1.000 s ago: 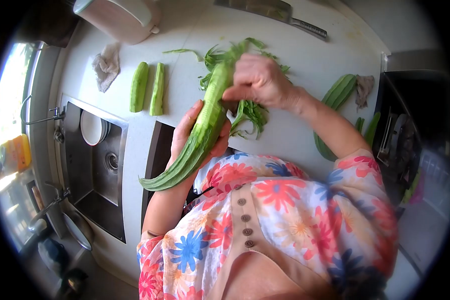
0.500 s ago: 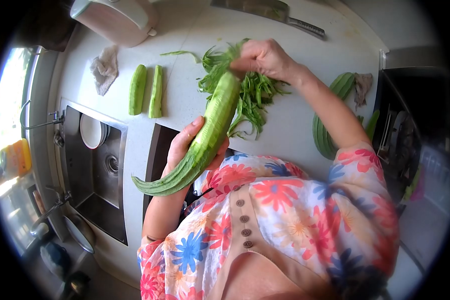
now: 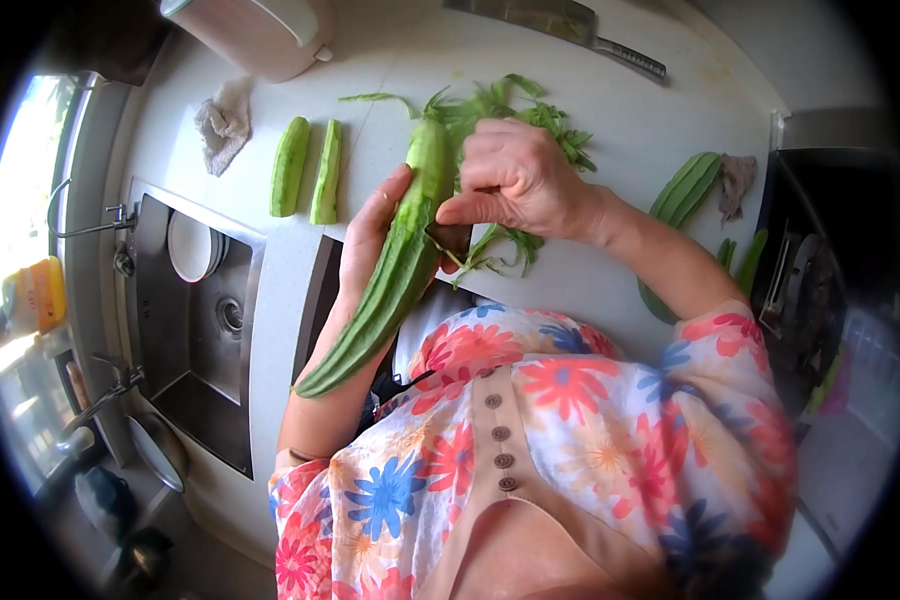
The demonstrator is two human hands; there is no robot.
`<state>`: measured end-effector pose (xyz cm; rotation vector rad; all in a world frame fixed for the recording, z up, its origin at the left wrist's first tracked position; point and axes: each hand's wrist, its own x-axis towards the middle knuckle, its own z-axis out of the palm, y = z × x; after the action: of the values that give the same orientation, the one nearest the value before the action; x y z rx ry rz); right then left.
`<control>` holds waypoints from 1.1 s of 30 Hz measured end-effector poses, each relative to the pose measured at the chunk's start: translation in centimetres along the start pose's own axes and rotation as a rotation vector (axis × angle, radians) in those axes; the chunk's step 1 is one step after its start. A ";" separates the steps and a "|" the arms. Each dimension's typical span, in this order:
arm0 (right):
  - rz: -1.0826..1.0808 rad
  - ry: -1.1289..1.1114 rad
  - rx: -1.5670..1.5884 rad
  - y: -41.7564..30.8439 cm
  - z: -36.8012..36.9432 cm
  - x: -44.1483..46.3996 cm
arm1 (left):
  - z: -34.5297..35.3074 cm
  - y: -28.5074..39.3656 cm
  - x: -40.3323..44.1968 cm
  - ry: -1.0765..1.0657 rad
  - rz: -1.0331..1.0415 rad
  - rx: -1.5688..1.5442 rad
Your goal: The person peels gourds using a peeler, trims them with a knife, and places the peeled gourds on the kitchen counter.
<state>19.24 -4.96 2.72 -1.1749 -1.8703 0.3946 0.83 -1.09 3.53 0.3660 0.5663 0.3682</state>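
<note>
Gourd (image 3: 385, 275) is held up over the edge of the counter (image 3: 655, 110), slanting from about 1 o'clock down to 7, pale and peeled up top, darker and ridgy toward the tail. From where I'm standing, the left hand (image 3: 364, 240) is wrapped around its middle, thumb along the side. Right hand (image 3: 520, 180) is curled pretty tight on some dark tool (image 3: 454, 240), thumb right by the gourd, too covered to tell what kind, tbh. Using the gourd as the dial's centre: green peelings (image 3: 562, 128) piled at 1, cleaver (image 3: 570, 22) farther out that way, two pale green pieces (image 3: 288, 166) around 10, unpeeled gourd (image 3: 685, 190) between 2 and 3, sink (image 3: 195, 340) at 8.
</note>
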 end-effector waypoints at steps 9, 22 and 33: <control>-0.037 0.012 0.042 0.3 0.3 -0.1 | 0.5 -1.2 0.4 0.138 0.009 -0.255; 0.321 0.087 -0.006 10.4 -2.8 -2.5 | 3.4 -1.5 -2.9 0.031 -0.014 -0.179; 0.100 0.076 -0.598 10.0 -4.5 -2.9 | 0.1 1.5 1.5 0.063 0.334 0.575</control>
<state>29.13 -3.17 -2.65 -1.6507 -1.9247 -0.1764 1.72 0.78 3.60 1.0124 0.6704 0.5370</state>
